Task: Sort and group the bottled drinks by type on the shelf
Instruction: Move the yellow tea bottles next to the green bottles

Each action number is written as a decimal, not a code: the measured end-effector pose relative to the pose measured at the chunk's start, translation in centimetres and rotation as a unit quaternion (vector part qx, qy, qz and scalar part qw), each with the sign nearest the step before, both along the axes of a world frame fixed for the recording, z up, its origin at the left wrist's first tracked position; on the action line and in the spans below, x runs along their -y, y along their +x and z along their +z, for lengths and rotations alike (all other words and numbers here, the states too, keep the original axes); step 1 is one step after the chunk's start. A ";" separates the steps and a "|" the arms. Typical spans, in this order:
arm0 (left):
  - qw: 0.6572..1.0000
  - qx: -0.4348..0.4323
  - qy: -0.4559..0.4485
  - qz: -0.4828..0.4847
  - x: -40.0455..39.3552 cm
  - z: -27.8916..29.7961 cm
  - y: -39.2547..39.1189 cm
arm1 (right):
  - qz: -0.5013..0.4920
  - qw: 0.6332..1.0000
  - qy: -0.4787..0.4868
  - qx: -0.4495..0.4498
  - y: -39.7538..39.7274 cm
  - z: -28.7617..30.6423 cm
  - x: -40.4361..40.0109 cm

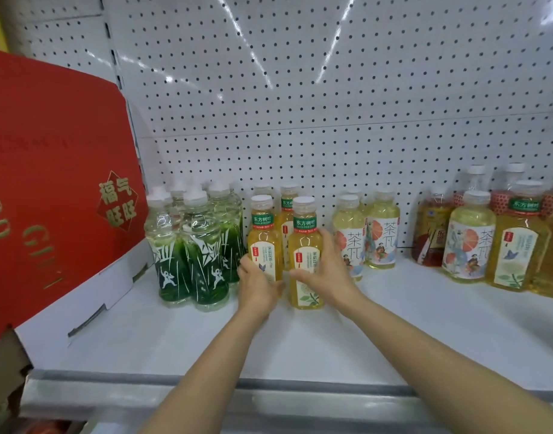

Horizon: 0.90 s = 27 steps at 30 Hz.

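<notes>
Front and centre on the white shelf (300,346) stands an upright clear plastic bottle of amber-yellow tea with a white cap and green neck band (306,245), and the right hand (327,270) is wrapped round its right side, thumb lying across the cream label, fingers (328,242) curled behind the body. Just left of it, a second matching yellow tea bottle (264,236) stands upright, and the left hand (258,285) grips its lower part, fingers curled round the base from the left. More bottles of the same yellow tea (288,211) sit right behind the pair, close against them. To the left, a tight cluster of clear bottles with green bamboo-and-figure wrap labels (190,242) stands just beside the left hand. To the right, past the right hand, pale yellow bottles with orange-slice illustrated labels (366,233) stand near the white pegboard back panel (300,89). Further right, well apart from the hands, a mixed bunch: a dark reddish-brown tea bottle (430,233), another pale orange-slice bottle (469,239), and a larger yellow tea bottle with green band (521,236) beside it. At far left, a big red cardboard gift box with gold lettering (50,170) leans tilted on the shelf.
</notes>
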<state>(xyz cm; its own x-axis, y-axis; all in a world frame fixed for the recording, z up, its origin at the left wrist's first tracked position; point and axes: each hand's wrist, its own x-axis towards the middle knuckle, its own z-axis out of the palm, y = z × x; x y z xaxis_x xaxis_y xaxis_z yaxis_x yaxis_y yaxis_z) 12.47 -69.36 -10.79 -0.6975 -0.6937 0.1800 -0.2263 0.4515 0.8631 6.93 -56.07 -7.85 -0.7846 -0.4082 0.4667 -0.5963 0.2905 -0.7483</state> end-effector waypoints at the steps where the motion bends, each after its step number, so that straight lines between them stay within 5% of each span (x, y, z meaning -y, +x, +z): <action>1: 1.000 0.004 0.003 0.002 0.2 0.2 -0.4 | -0.002 1.000 0.000 0.002 0.0 -0.1 -0.2; 9: 0.999 0.030 0.031 0.012 1.5 0.7 -3.7 | -0.067 0.995 -0.039 0.070 -2.5 -0.3 4.0; 14: 0.965 -0.042 0.254 -0.058 3.4 2.3 -4.7 | -0.015 0.976 -0.091 0.196 -4.1 -1.1 5.5; 27: 0.963 -0.067 0.248 -0.084 4.3 2.5 -5.8 | 0.006 0.955 -0.163 0.248 -5.1 -1.5 6.3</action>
<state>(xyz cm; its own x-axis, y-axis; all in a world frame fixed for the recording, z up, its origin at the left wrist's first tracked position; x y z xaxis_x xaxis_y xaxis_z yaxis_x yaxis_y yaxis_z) 6.64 -73.66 -8.28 -0.8004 -0.5975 -0.0484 -0.0586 -0.0023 0.9983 1.83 -62.34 -9.34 -0.9384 -0.3150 0.1419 -0.1460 -0.0105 -0.9892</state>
